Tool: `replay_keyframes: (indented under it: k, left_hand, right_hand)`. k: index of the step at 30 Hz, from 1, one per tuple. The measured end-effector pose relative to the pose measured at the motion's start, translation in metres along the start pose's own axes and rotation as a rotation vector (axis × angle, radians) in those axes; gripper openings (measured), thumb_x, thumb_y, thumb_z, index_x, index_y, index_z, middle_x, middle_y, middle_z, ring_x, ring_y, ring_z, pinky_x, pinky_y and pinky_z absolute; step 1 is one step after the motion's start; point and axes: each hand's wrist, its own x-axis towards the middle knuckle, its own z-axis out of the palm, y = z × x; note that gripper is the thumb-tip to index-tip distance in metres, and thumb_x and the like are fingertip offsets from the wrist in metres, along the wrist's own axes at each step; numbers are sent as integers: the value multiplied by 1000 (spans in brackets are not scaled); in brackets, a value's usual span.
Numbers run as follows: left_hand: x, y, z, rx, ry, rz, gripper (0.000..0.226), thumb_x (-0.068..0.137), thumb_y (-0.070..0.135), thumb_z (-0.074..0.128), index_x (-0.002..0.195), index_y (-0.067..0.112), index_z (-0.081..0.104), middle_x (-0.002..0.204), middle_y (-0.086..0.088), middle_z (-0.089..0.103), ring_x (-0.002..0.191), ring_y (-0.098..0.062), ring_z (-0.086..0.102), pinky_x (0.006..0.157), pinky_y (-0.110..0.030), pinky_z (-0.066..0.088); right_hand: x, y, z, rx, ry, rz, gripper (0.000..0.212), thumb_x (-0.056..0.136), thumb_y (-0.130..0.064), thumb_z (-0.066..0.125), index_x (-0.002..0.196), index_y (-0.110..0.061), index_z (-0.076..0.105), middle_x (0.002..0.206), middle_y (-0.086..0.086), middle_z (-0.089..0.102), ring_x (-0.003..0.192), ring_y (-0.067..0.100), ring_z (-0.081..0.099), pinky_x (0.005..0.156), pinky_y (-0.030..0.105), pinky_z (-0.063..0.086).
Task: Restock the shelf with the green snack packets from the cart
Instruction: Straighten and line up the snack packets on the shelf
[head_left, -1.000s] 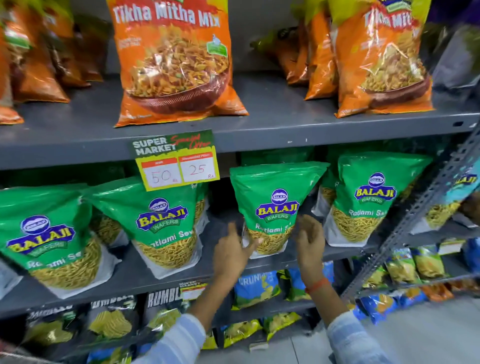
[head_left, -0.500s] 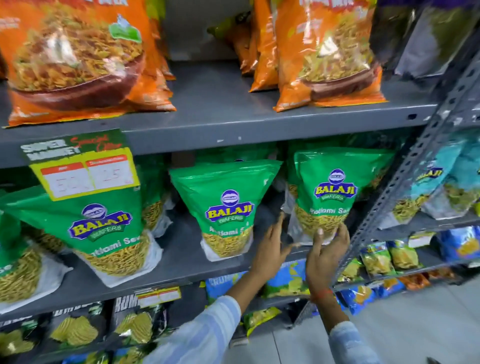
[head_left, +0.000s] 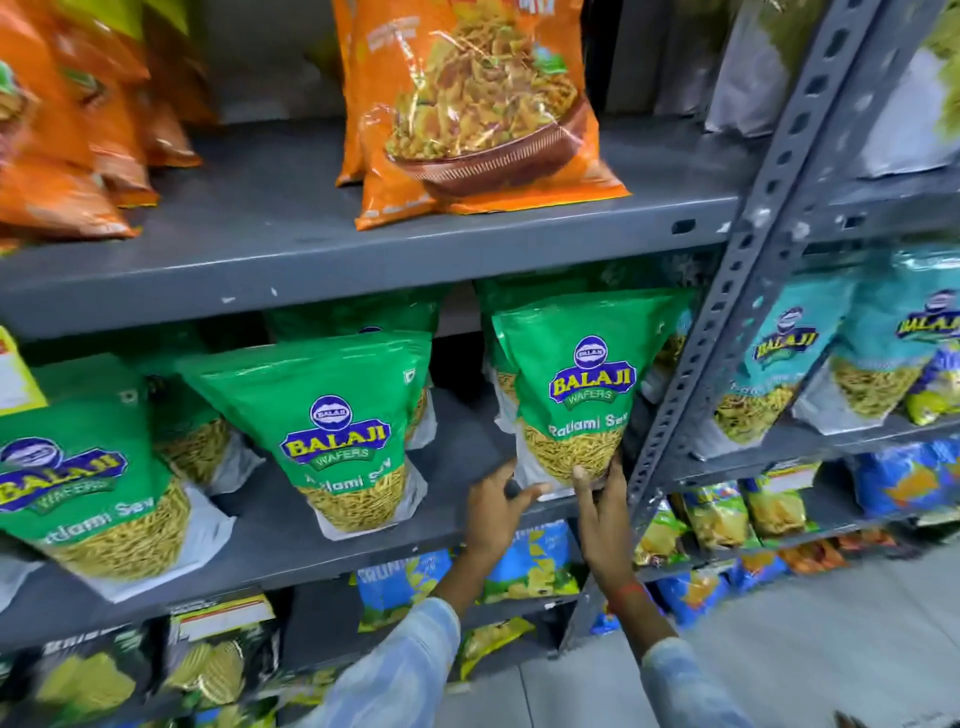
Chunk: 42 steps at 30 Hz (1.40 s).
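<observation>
Head view takes in a grey metal shelving unit (head_left: 363, 228) first, its upper board carrying orange snack bags (head_left: 483, 104) and its middle board a row of green snack packets, all standing upright with labels facing out, presumably so shoppers can read them. A perforated grey upright (head_left: 727, 322) bounds this bay on the right, with teal packets (head_left: 779, 364) beyond it. The rightmost green packet (head_left: 582, 384) stands at the board's front edge, just beside that upright, and both hands meet at its base. The right hand (head_left: 602, 519) has fingertips pressed against the packet's lower right corner, likely steadying it so it stays vertical. The left hand (head_left: 493, 506) sits at the lower left corner, fingers loosely spread and curled toward the packet's foot; whether they pinch it or only rest alongside cannot be told. Another green packet (head_left: 343, 431) stands apart to the left, with bare board between. No cart is visible.
</observation>
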Motion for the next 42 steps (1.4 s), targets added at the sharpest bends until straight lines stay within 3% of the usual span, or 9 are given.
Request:
replay_keyframes:
  k: [5,8,11,16,20,24,28,37,42]
  left_hand:
    - [1,-7,1,27,-15,-81,62,72,57,67,108,7,62,94,-18,71,93,-30,65,74,-42,50]
    - [-7,3,-7,16,-46,-74,71,78,46,68,135,11,46,135,-5,57,126,-19,51,96,-36,46]
    - [-26,9,-24,141,91,101,75,86,58,46,148,26,18,155,7,26,142,-9,24,113,-35,34]
    - [-65,18,-87,431,528,476,68,97,43,33,148,20,-5,160,11,-9,148,-9,3,122,-32,7]
    - [-71,0,-149,398,703,338,94,86,60,43,146,15,-13,160,-8,-7,148,-16,-3,123,-40,6]
    - [-62,-43,-190,27,393,54,120,60,73,63,146,32,-11,159,7,-2,148,-10,5,118,-29,18]
    - [-54,-80,-197,-129,77,-140,95,61,62,74,139,28,33,141,3,50,130,-17,47,100,-33,46]
    - [-50,-81,-178,-41,77,-118,88,64,46,80,138,28,36,131,10,58,115,-6,55,84,-9,45]
    - [-45,-78,-173,27,79,-116,90,62,56,77,137,30,34,132,4,60,117,-16,59,88,-31,52]
  right_hand:
    - [3,8,-2,-76,-39,2,63,87,-47,45,141,-36,16,146,1,39,132,14,40,110,45,36]
    - [-3,8,7,-145,37,1,64,89,-50,38,143,-31,11,152,5,29,138,20,31,111,49,33]
    - [-25,-7,24,-264,232,-131,62,93,-46,28,143,-12,16,153,12,21,142,18,19,117,36,22]
    - [-53,-48,79,-145,64,-302,54,95,-37,28,142,-13,21,149,0,21,141,-1,11,116,16,12]
    - [-55,-64,126,-39,-96,-254,60,91,-44,32,143,-18,18,150,-5,20,139,-7,9,113,9,11]
    - [-58,-53,158,23,-302,-93,79,79,-67,39,143,-25,16,152,-14,18,137,-11,14,115,24,19]
    - [-61,-46,166,50,-403,-36,58,77,-67,43,126,-36,42,128,-4,53,121,6,48,104,33,40]
    - [-57,-40,144,114,-308,74,41,82,-62,39,103,-31,56,110,-2,63,107,12,58,97,44,46]
    - [-52,-44,142,159,-305,150,30,84,-61,37,105,-47,55,117,-13,61,113,7,56,102,43,43]
